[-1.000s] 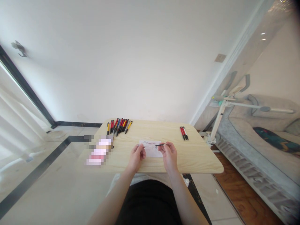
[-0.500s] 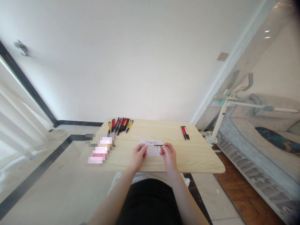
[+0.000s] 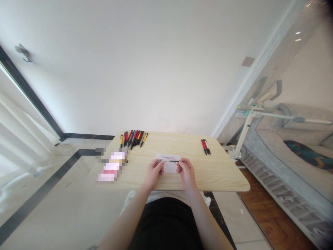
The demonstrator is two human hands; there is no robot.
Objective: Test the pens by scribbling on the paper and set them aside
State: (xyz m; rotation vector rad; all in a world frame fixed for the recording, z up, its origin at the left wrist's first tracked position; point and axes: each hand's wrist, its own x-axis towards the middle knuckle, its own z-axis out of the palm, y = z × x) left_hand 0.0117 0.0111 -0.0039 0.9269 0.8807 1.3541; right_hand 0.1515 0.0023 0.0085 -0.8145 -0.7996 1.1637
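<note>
Over a white sheet of paper (image 3: 172, 169) with dark marks, my left hand (image 3: 154, 173) and my right hand (image 3: 186, 173) face each other a short distance apart. Between the fingertips of my right hand is a thin black pen part (image 3: 174, 161), held level and pointing left. The fingers of my left hand are pinched too, on a slender piece mostly hidden by the thumb. Whether the two pieces touch, I cannot tell. A pile of pens (image 3: 134, 139), red, yellow and dark, lies at the table's back left. Several pens (image 3: 205, 147), red and white, lie side by side at the right.
The pale wooden table (image 3: 221, 173) has rounded corners and stands near a white wall. A blurred-out pink and white patch (image 3: 111, 166) covers its left edge. To the right are a white exercise machine (image 3: 246, 132) and a grey sofa (image 3: 275, 149).
My right hand has moved very slightly left with the black pen part, closer to my left hand. The pens on the table lie as before.
</note>
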